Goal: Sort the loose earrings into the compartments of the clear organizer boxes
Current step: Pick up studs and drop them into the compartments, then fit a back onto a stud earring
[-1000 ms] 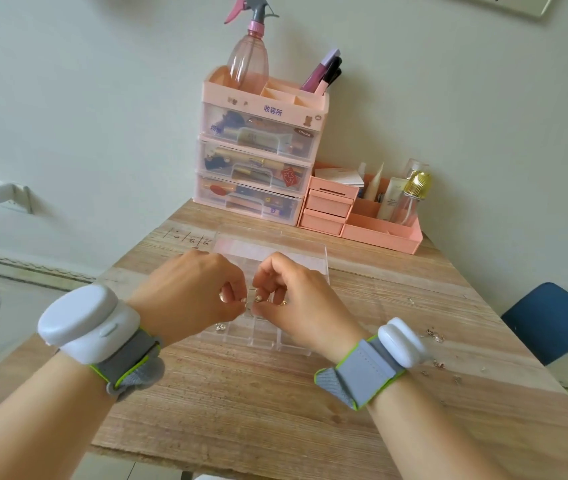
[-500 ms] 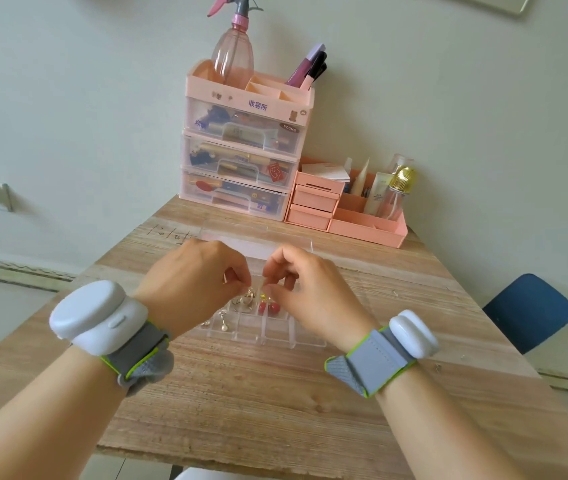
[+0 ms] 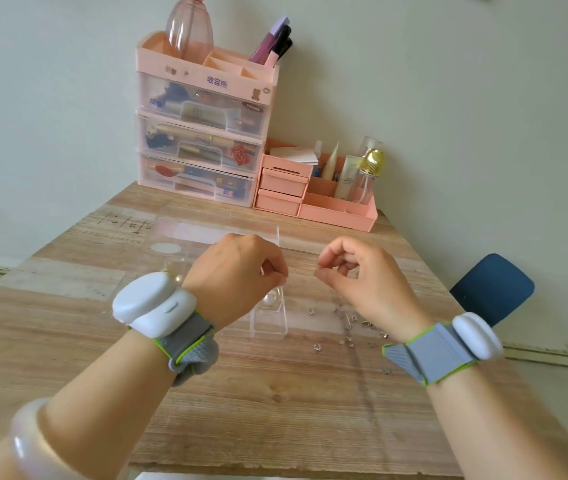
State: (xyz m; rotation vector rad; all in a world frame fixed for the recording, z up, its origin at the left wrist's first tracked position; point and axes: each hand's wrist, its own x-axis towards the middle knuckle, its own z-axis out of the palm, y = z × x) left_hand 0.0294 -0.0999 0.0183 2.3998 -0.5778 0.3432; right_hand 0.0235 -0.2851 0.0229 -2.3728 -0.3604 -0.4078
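two hands up over the desk (image 3: 275, 403), left hand (image 3: 237, 271) and right hand (image 3: 362, 275), two wrist units, one bangle; one clear organizer box (image 3: 268, 323) mid-desk, roughly ten loose earrings (image 3: 348, 327) toward the right edge; two pink organizers (image 3: 202, 81) along the far edge, one blue chair (image 3: 493, 289) off the right edge

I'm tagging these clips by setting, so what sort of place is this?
Probably a home vanity or craft desk. A pink drawer organizer full of pens and trinkets, a tray of cosmetic bottles, and a wooden table against a plain wall suggest a private room, not a shop.
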